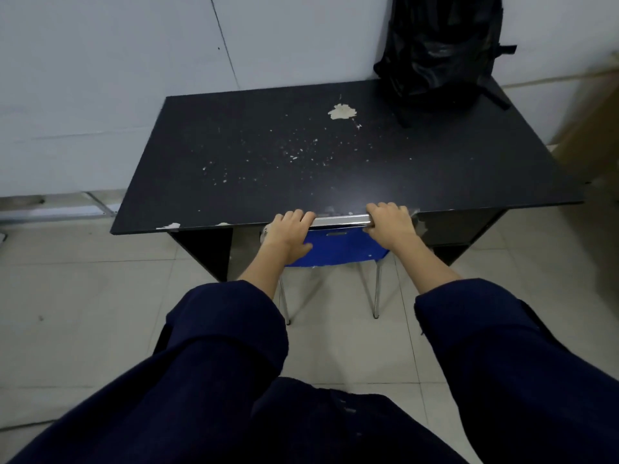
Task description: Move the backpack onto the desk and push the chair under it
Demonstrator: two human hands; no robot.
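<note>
A black backpack stands upright on the far right corner of the black desk, leaning on the white wall. A blue chair with chrome legs sits mostly under the desk's front edge; only its backrest and rear legs show. My left hand grips the left end of the chair's chrome top bar, thumb on the blue backrest. My right hand is closed around the bar's right end. The seat is hidden beneath the desk.
The desk top is scratched, with chipped pale patches. Light tiled floor lies in front and to the left. A brown cardboard-like surface stands at the right of the desk. Metal rails lie on the floor at far left.
</note>
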